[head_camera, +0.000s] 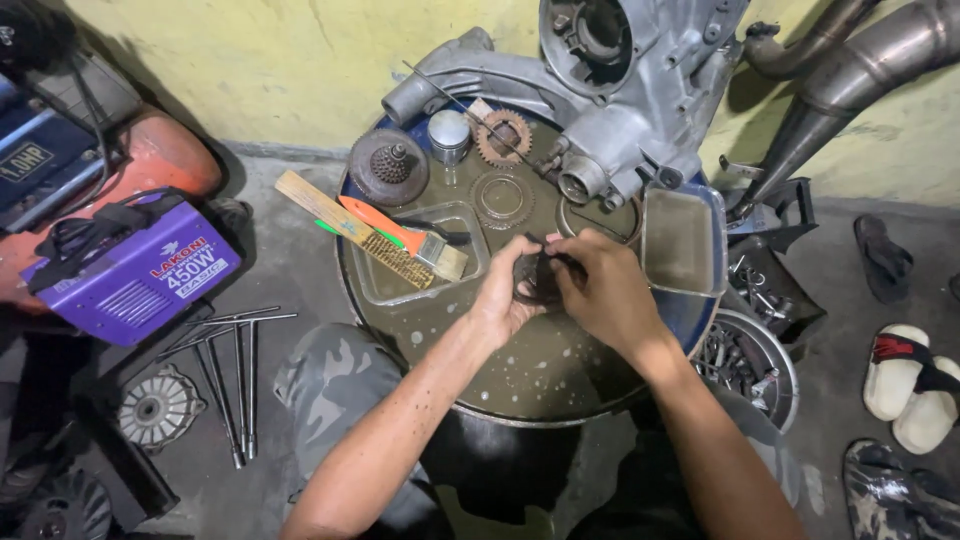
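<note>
**Both hands closed on a small dark part over the drum top**

An oily drum top (560, 370) fills the middle of the frame and serves as the bench. At its upper edge lies a grey engine casing (620, 90), with exhaust pipes (850, 70) against the yellow wall at upper right. A purple welding machine (130, 275) sits at the left, and T-handle wrenches (235, 370) lie on the concrete floor below it. On the drum, a shallow tray (465, 225) holds a wire brush (345, 225) and a paintbrush (410, 235); gears (503, 135) and a piston (449, 132) lie above it.

At centre, the left hand (500, 295) and right hand (605, 290) meet around a small dark ring-like part (535, 280). It sits between them, just above the drum surface. Fingers of both hands curl shut on it, the left from the left side, the right from the right and above. Its long axis cannot be made out, and neither hand is clearly nearer.
</note>
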